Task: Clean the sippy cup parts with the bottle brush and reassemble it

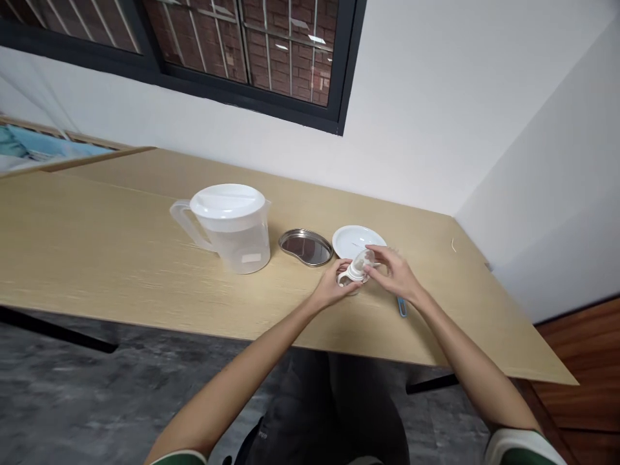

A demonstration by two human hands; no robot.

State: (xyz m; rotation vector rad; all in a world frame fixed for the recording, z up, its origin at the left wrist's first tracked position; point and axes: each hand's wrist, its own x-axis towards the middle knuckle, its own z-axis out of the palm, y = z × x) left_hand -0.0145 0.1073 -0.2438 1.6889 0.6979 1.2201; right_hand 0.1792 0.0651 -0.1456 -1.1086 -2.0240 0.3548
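In front of the white plate (346, 240), both hands are on a small clear-and-white bottle (358, 266), held tilted above the table. Its white part has a ring or loop at the lower left, and its clear rounded end points up to the right. My left hand (334, 284) is closed around the white part. With thumb and fingers, my right hand (391, 274) pinches the clear end. Fingers cover some of the bottle, so its exact kind is unclear. A blue-handled tool (402, 307) lies under my right hand, its other end hidden.
Left of the plate lies a kidney-shaped metal tray (306, 247). Farther left stands a lidded translucent pitcher (237, 239), handle to the left. A thin white strip (453, 245) is on the wooden table (121, 258) at right. A wall and window run behind.
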